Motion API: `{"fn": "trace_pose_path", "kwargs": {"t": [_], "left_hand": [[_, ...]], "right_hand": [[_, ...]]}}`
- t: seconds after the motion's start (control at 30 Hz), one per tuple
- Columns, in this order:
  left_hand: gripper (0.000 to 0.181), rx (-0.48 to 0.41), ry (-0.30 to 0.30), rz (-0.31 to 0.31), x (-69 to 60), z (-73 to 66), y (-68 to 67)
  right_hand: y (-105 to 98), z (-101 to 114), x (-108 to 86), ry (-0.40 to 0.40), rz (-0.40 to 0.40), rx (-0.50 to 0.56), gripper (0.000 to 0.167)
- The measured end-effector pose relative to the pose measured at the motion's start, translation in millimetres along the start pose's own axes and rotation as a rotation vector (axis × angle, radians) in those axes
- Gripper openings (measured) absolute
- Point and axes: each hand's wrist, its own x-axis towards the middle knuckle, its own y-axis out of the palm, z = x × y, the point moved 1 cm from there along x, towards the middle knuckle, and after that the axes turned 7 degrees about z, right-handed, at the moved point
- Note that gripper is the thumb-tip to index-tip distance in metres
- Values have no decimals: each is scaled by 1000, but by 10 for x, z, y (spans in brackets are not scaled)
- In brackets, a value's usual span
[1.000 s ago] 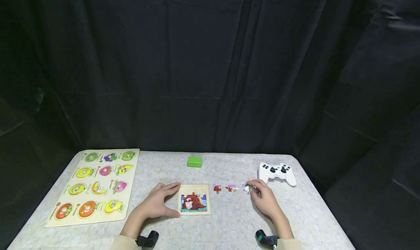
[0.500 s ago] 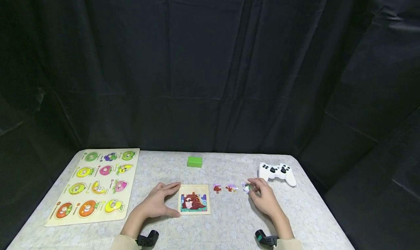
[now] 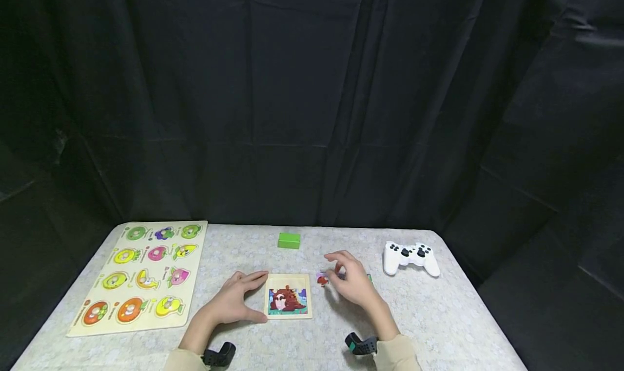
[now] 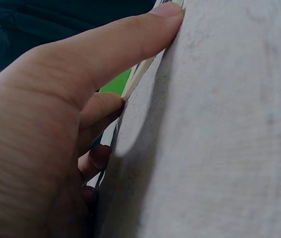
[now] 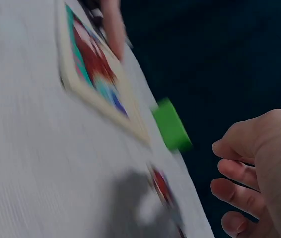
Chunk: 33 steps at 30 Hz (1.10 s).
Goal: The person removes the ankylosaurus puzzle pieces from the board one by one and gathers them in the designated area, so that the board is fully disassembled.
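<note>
My left hand point(image 3: 234, 300) holds a square wooden jigsaw puzzle point(image 3: 309, 298) by its left side, thumb at the near corner and fingers at the far one. Part of a reddish-brown dinosaur picture fills the frame. In the left wrist view the thumb point(image 4: 145, 34) touches the frame's edge. My right hand point(image 3: 353, 281) hovers above the loose pieces to the right of the frame, fingers loosely bent, nothing seen in them in the right wrist view. A red and purple puzzle piece point(image 3: 322, 279) lies between hand and frame. The hand hides the middle piece and most of the rightmost one.
A green block point(image 3: 289, 240) sits behind the frame. The white game controller point(image 3: 411, 258) lies at the back right. On the left a large fruit peg puzzle board point(image 3: 192, 306) covers much of the table. A black curtain point(image 3: 312, 116) hangs behind the table.
My right hand has left the rightmost piece and moved left over the other pieces. The rightmost piece stays on the table. My left hand and the frame have not moved.
</note>
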Motion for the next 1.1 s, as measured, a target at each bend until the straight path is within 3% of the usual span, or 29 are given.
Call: {"fn": "trace_pose_path", "kwargs": {"t": [0.3,0.53,0.87,1.1], "left_hand": [[104,-3,11,4,-11,23,-1],[104,-9,16,15,-11,21,-12],[104,-14,15,18,2,8,-15],[104,18,-2,16,-15,-12,-15]], "right_hand": [[533,525,233,-107,204,67,34],[774,614,254,-116,292,118,33],[918,540,171,-127,246,111,20],[941,541,139,-113,263,137,21]]}}
